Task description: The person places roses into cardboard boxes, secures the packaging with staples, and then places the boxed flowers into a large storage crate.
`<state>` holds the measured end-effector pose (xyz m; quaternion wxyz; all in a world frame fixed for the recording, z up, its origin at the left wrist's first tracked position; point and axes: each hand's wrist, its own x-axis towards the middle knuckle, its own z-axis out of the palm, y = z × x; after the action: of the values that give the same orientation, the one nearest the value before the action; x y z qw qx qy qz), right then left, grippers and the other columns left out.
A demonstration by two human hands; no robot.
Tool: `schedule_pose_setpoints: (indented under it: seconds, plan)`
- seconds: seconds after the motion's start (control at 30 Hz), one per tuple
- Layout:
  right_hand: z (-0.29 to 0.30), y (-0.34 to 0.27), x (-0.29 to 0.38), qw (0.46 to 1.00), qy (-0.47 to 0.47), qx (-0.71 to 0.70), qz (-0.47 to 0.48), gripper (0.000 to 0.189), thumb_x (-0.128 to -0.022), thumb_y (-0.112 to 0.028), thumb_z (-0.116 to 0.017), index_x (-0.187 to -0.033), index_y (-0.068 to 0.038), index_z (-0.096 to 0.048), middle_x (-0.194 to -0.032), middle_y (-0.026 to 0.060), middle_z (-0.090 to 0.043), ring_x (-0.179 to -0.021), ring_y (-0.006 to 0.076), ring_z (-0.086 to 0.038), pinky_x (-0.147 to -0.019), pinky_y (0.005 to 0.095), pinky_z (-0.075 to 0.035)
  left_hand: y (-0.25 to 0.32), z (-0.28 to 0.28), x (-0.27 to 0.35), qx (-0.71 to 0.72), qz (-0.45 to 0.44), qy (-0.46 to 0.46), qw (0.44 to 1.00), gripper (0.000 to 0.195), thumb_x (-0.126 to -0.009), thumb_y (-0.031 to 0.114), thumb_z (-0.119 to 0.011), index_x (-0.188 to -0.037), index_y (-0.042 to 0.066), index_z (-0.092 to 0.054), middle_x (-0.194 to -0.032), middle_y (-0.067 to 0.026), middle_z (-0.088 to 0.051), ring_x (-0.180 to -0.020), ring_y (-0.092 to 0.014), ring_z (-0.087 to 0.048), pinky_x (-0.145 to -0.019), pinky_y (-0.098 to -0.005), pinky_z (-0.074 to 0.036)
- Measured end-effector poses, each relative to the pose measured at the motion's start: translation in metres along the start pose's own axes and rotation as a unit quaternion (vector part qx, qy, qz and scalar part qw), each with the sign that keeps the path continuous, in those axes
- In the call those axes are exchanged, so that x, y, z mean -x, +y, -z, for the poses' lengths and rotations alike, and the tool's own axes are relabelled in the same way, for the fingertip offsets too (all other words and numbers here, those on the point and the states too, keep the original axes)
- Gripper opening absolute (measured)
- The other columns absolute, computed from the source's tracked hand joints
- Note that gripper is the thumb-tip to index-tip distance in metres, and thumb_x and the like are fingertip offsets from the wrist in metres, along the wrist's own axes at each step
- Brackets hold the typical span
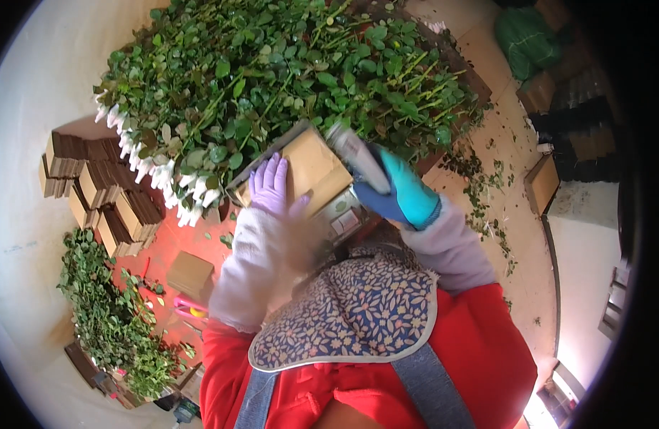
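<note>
My left hand [273, 185], in a thin purple glove, lies flat with fingers extended on a tan cardboard piece [321, 155]. The cardboard rests on a dark-edged holder or box, tilted in front of my apron; a pale side panel [346, 217] bearing writing shows below it. My right hand [407, 190] wears a teal and blue work glove. It grips a greyish elongated object [359, 155], too blurred to identify, just right of the cardboard. Beyond both hands lies a large heap of leafy rose stems [286, 80]; white sleeves [160, 174] cover the flower heads at its left.
Stacks of folded cardboard [101, 187] stand at the left on a red table surface [174, 228]. A small cardboard block [190, 273], pink-handled scissors [190, 307] and more cut foliage [115, 316] lie nearer. Leaf scraps [482, 198] litter the floor at right; a green sack [527, 43] stands farther back.
</note>
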<state>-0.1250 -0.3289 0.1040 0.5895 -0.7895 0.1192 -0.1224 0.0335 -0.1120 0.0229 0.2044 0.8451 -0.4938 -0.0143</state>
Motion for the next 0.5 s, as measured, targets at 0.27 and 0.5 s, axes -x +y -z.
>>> schedule_pose_setpoints:
  seconds: [0.27,0.5]
  plan:
    - [-0.017,0.082,0.04,0.831,-0.348,0.428,0.076,0.053,-0.079,-0.009,-0.049,-0.132,-0.014,-0.048,-0.119,0.0108,-0.057,-0.102,0.0285,-0.056,-0.09,0.0416,-0.04,0.001,0.006,0.003,-0.051,0.023,-0.044,0.997,0.087,-0.074,0.05,-0.065,-0.139,0.001,-0.034,-0.145,-0.0216,-0.031,-0.126,-0.041,-0.036,-0.105,-0.0533,-0.025]
    - [-0.064,0.105,0.042,0.834,-0.276,0.457,0.141,0.037,-0.078,-0.016,-0.058,-0.115,-0.01,-0.058,-0.108,0.0107,-0.06,-0.095,0.0277,-0.058,-0.081,0.0408,-0.045,0.002,0.006,0.002,-0.042,0.03,-0.047,0.998,0.087,-0.074,0.05,-0.065,-0.139,0.002,-0.034,-0.144,-0.0201,-0.033,-0.126,-0.04,-0.035,-0.105,-0.0529,-0.025]
